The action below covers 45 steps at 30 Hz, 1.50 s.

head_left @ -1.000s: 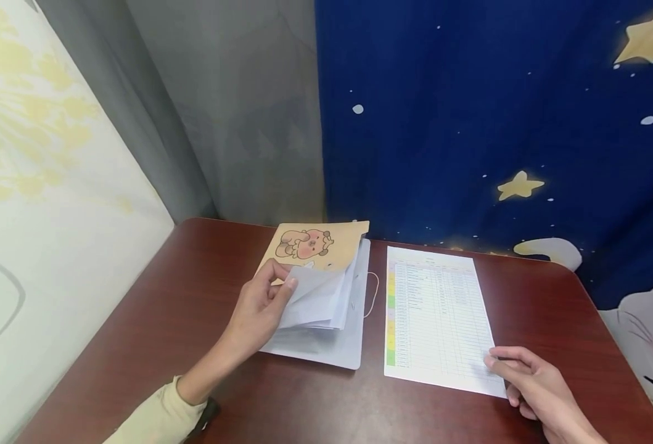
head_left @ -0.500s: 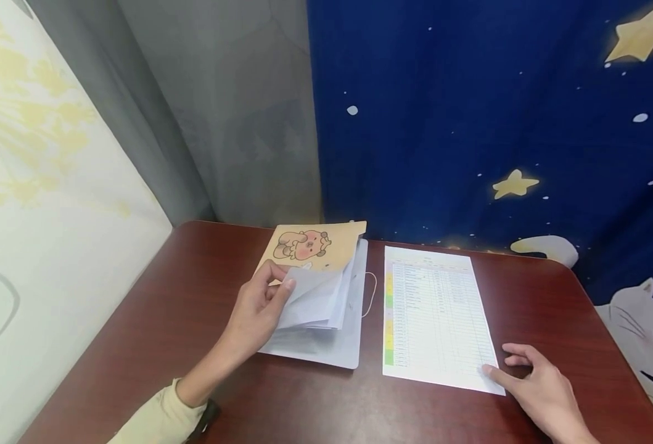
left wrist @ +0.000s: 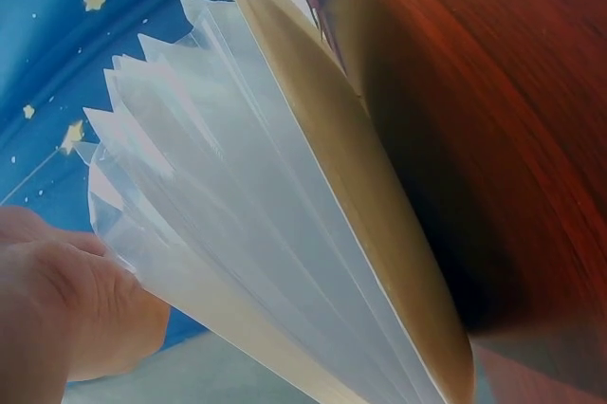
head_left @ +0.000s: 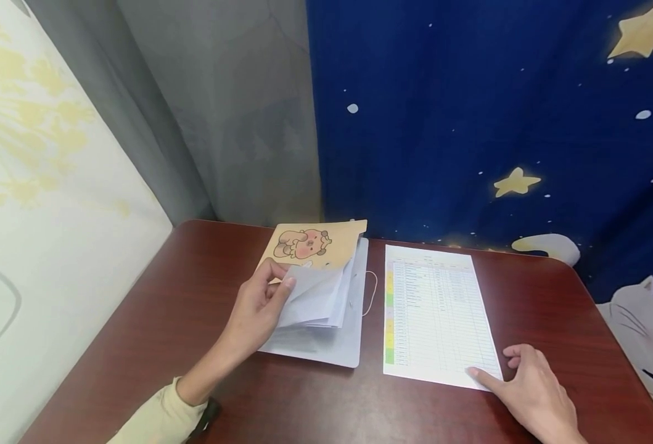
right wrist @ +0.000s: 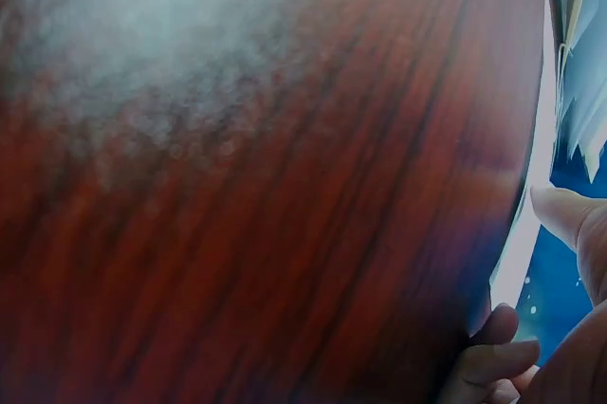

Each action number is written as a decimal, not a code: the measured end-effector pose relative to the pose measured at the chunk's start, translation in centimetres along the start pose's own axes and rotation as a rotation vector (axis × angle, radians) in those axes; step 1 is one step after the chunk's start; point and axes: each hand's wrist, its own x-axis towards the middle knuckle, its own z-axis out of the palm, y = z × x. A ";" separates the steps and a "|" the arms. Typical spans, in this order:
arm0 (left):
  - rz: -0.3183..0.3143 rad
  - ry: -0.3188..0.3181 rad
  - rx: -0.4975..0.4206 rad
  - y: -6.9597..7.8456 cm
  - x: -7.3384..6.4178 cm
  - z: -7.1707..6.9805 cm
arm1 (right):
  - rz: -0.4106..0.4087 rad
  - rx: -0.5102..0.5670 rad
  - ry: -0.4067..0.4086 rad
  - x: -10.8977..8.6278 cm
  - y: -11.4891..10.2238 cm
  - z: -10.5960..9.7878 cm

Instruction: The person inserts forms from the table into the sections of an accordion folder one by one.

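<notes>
In the head view, my left hand (head_left: 258,302) pinches the raised pale translucent leaves (head_left: 315,296) of an expanding file folder, thumb on the near side. Its tan cover (head_left: 326,240) bears a cartoon animal. The left wrist view shows the folder's pleated pockets (left wrist: 218,157) fanned beside the tan cover. To the folder's right lies a printed table sheet (head_left: 439,320), flat on the table, with coloured cells down its left side. My right hand (head_left: 539,391) is at its lower right corner. The thumb touches the sheet's top; the other fingers lie loosely bent beyond its right edge.
A brown wooden table (head_left: 204,320) with rounded far corners carries everything. The folder's cream elastic loop (head_left: 372,293) sticks out toward the sheet. Grey and blue star-patterned curtains (head_left: 404,123) hang right behind the far edge, and a white patterned wall (head_left: 54,246) borders the left.
My right hand's fingers have moved off the sheet's right edge, and its thumb has slid left over the lower corner. The left hand and folder stay nearly the same.
</notes>
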 end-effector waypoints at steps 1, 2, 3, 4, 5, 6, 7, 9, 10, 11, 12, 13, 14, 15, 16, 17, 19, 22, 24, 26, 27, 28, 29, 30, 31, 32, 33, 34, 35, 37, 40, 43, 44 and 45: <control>-0.003 0.002 -0.001 -0.1 0.0 0.0 | 0.001 -0.003 0.007 0.0 0.0 0.1; -0.005 0.004 -0.004 -0.2 0.0 -0.1 | 0.001 -0.005 0.013 0.0 -0.1 0.1; -0.007 0.007 -0.007 -0.3 0.0 -0.1 | 0.001 -0.007 0.019 -0.1 -0.1 0.1; -0.008 0.011 -0.009 -0.5 0.0 -0.1 | 0.000 -0.009 0.025 -0.1 -0.1 0.2; -0.009 0.016 -0.009 -0.7 0.0 -0.1 | -0.001 -0.011 0.029 -0.1 -0.2 0.2; -0.010 0.018 -0.010 -1.1 0.1 -0.2 | -0.002 -0.011 0.031 -0.1 -0.2 0.2; -0.009 0.020 -0.009 -1.4 0.1 -0.2 | -0.003 -0.011 0.032 -0.1 -0.2 0.3; -0.003 0.022 -0.008 -2.2 0.2 -0.2 | -0.003 -0.007 0.033 -0.2 -0.2 0.3; 0.004 0.022 -0.005 -2.5 0.3 -0.2 | -0.002 -0.003 0.035 -0.2 -0.2 0.3; 0.011 0.021 -0.002 -2.8 0.3 -0.2 | -0.001 0.002 0.035 -0.2 -0.2 0.3; 0.019 0.021 0.001 -3.1 0.4 -0.3 | -0.001 0.007 0.036 -0.2 -0.2 0.4; 0.028 0.019 0.003 -3.3 0.4 -0.3 | -0.002 0.013 0.035 -0.2 -0.2 0.3; 0.035 0.018 0.001 -3.4 0.4 -0.3 | -0.005 0.019 0.032 -0.1 -0.2 0.3; 0.041 0.017 0.000 -3.5 0.4 -0.3 | -0.007 0.026 0.027 -0.1 -0.2 0.3; 0.046 0.014 0.000 -3.5 0.4 -0.3 | -0.008 0.034 0.019 0.0 -0.2 0.2; 0.046 0.015 0.000 -3.5 0.4 -0.3 | -0.009 0.042 0.009 0.0 -0.2 0.1; 0.044 0.015 -0.001 -3.5 0.5 -0.3 | -0.010 0.060 -0.015 0.2 -0.2 -0.1; 0.027 0.013 0.008 -3.5 0.5 -0.4 | 0.000 0.080 -0.040 0.3 -0.3 -0.3; 0.012 0.011 0.007 -3.4 0.5 -0.4 | 0.007 0.091 -0.046 0.3 -0.3 -0.3; 0.000 0.004 0.004 -2.9 0.4 -0.4 | 0.013 0.097 -0.043 0.3 -0.3 -0.3; -0.006 -0.001 0.001 -2.5 0.4 -0.5 | 0.017 0.101 -0.040 0.3 -0.3 -0.2; -0.010 -0.003 -0.002 -2.1 0.3 -0.5 | 0.017 0.102 -0.037 0.3 -0.3 -0.2; -0.013 -0.006 -0.007 -1.6 0.3 -0.5 | 0.017 0.103 -0.033 0.3 -0.3 -0.2; -0.012 -0.004 -0.009 -1.2 0.2 -0.5 | 0.016 0.103 -0.028 0.2 -0.3 -0.2; -0.011 -0.002 -0.011 -1.0 0.2 -0.5 | 0.014 0.103 -0.023 0.2 -0.2 -0.1; -0.006 0.002 -0.013 -1.1 0.2 -0.5 | 0.012 0.102 -0.022 0.2 -0.2 -0.1; 0.001 0.006 -0.011 -1.4 0.2 -0.5 | 0.011 0.100 -0.023 0.1 -0.1 -0.1; 0.010 0.008 -0.008 -1.7 0.3 -0.4 | 0.011 0.099 -0.026 0.2 -0.1 -0.1; 0.021 0.012 -0.007 -2.1 0.3 -0.4 | 0.011 0.098 -0.033 0.2 -0.1 -0.2; 0.040 0.012 0.004 -3.0 0.5 -0.4 | 0.012 0.091 -0.049 0.2 0.0 -0.3; 0.054 0.003 0.010 -3.3 0.6 -0.4 | 0.012 0.079 -0.076 0.3 0.0 -0.4; 0.039 0.000 0.008 -3.3 0.6 -0.4 | 0.003 0.067 -0.089 0.4 0.1 -0.5; 0.031 -0.003 0.007 -3.2 0.6 -0.4 | -0.003 0.065 -0.091 0.4 0.1 -0.5; 0.022 -0.003 0.006 -3.1 0.6 -0.4 | -0.009 0.063 -0.093 0.4 0.2 -0.5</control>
